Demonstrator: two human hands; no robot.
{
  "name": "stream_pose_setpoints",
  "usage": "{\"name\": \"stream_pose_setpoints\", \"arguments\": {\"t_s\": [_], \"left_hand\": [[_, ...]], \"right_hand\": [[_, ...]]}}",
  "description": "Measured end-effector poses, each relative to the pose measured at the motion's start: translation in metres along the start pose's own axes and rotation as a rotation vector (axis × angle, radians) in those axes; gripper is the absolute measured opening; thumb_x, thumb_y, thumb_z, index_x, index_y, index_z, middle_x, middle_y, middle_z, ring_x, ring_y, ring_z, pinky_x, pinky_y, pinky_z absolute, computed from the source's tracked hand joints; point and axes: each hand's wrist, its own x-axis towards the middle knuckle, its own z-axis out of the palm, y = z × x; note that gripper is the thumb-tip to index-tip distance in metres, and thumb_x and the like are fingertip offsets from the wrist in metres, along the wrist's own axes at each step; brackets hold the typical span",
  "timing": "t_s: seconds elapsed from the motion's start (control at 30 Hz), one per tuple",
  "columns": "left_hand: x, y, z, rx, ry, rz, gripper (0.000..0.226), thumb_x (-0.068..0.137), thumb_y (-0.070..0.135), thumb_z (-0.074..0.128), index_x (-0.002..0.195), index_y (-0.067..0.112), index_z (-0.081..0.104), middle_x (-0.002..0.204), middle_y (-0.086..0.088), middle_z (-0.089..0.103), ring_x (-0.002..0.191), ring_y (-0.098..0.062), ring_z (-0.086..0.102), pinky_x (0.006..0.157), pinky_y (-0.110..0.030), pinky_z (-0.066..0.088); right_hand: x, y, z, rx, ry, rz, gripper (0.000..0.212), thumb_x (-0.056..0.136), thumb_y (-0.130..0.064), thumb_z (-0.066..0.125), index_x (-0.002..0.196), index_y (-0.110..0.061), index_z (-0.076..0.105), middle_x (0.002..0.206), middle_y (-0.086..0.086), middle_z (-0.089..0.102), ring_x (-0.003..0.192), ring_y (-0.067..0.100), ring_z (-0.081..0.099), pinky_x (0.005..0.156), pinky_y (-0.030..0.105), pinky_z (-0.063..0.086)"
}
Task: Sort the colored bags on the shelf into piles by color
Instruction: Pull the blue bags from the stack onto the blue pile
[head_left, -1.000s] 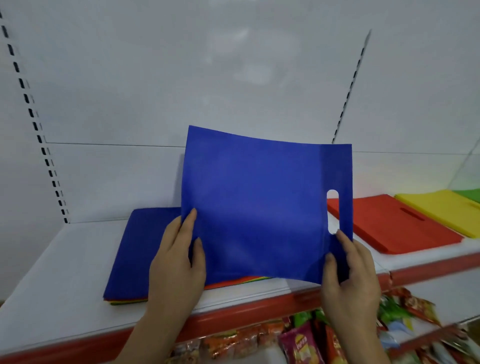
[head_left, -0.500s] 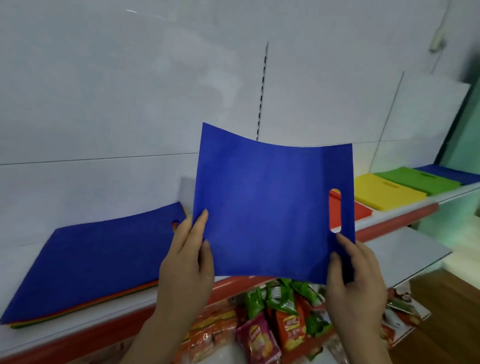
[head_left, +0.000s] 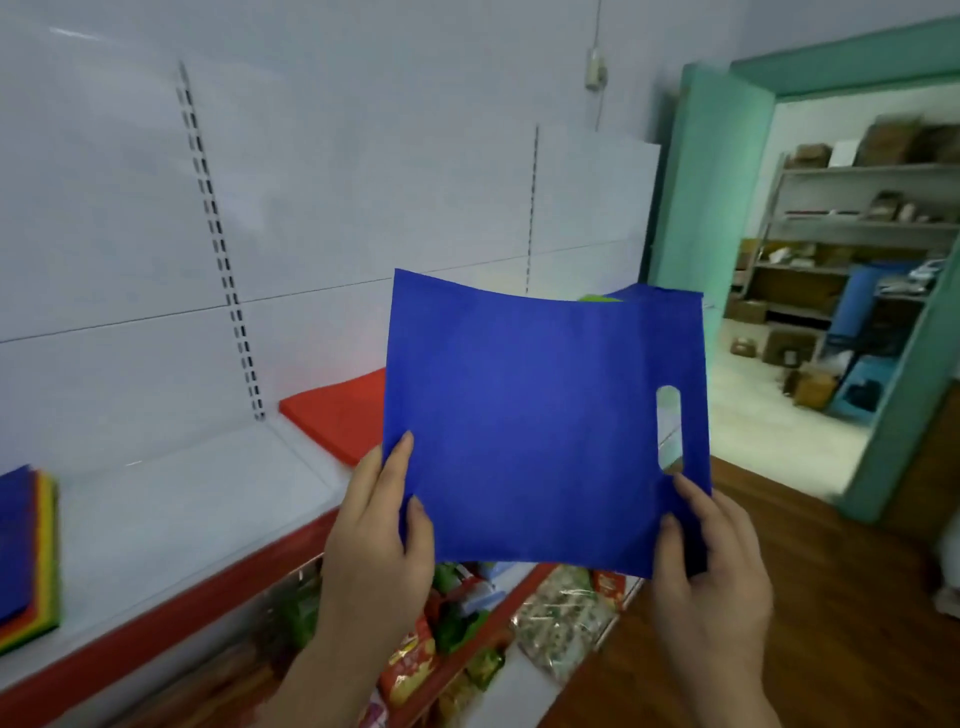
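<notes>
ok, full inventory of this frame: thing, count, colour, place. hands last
held bag: 1, blue, in the air in front of the shelf, handle slot to the right
mixed stack: 1, blue on top with red, yellow, green edges, far left of shelf
red pile: 1, red, on shelf, partly behind held bag
shelf: 1, white with red front edge
snack packets: several, mixed colours, lower shelf
doorway: 1, teal frame, right
left hand: grips bag's lower left corner
right hand: grips bag's lower right corner
</notes>
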Motion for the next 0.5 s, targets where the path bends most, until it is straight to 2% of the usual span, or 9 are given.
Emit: {"name": "stream_pose_setpoints", "arguments": {"t_s": [0.1,0.17,0.2,0.27,0.33,0.43,0.5], "left_hand": [[0.009,0.018,0.043,-0.065,-0.034,0.044,0.054,0.095,0.006,0.054,0.146,0.017,0.042,0.15,0.006,0.037,0.135,-0.003,0.037,0.108,-0.023,0.033],[0.016,0.026,0.072,-0.089,-0.068,0.067,0.054,0.095,0.007,0.054,0.146,0.017,0.041,0.148,0.014,0.032,0.135,0.014,0.025,0.107,-0.007,0.027],[0.02,0.03,0.087,-0.095,-0.089,0.074,0.055,0.094,0.007,0.055,0.146,0.017,0.041,0.147,0.015,0.031,0.132,0.02,0.02,0.104,-0.001,0.022],[0.029,0.037,0.118,-0.098,-0.124,0.064,0.055,0.094,0.007,0.056,0.146,0.018,0.042,0.146,0.017,0.03,0.127,0.029,0.013,0.098,0.004,0.019],[0.04,0.042,0.15,-0.118,-0.146,0.045,0.054,0.095,0.009,0.054,0.147,0.02,0.041,0.148,0.016,0.031,0.121,0.034,0.012,0.09,0.008,0.019],[0.065,0.047,0.199,-0.168,-0.183,0.024,0.053,0.097,0.015,0.049,0.148,0.025,0.037,0.15,0.012,0.034,0.115,0.032,0.021,0.077,0.01,0.025],[0.084,0.052,0.231,-0.197,-0.196,0.023,0.053,0.098,0.017,0.048,0.149,0.027,0.035,0.15,0.012,0.033,0.116,0.022,0.028,0.078,0.006,0.027]], "right_hand": [[0.02,0.032,-0.019,-0.059,0.028,0.045,0.039,0.093,-0.013,0.058,0.131,-0.02,0.057,0.125,-0.015,0.048,0.11,-0.011,0.037,0.084,0.012,0.035],[0.032,0.053,-0.028,-0.096,0.042,0.078,0.04,0.094,-0.014,0.057,0.133,-0.021,0.055,0.125,-0.021,0.042,0.111,-0.01,0.036,0.082,0.01,0.035],[0.039,0.062,-0.03,-0.109,0.052,0.089,0.041,0.094,-0.013,0.057,0.133,-0.022,0.054,0.125,-0.023,0.04,0.112,-0.01,0.036,0.084,0.014,0.039],[0.053,0.081,-0.031,-0.142,0.074,0.103,0.042,0.093,-0.013,0.057,0.134,-0.022,0.054,0.127,-0.021,0.041,0.113,-0.009,0.035,0.089,0.028,0.047],[0.072,0.099,-0.031,-0.167,0.087,0.106,0.042,0.093,-0.012,0.057,0.134,-0.023,0.054,0.128,-0.021,0.041,0.113,-0.009,0.035,0.09,0.032,0.048],[0.106,0.123,-0.028,-0.205,0.096,0.108,0.043,0.093,-0.011,0.057,0.134,-0.022,0.053,0.127,-0.022,0.039,0.114,-0.008,0.035,0.083,0.014,0.04],[0.132,0.137,-0.025,-0.242,0.11,0.105,0.043,0.093,-0.009,0.057,0.134,-0.021,0.054,0.128,-0.018,0.043,0.115,-0.003,0.039,0.078,0.006,0.032]]}}
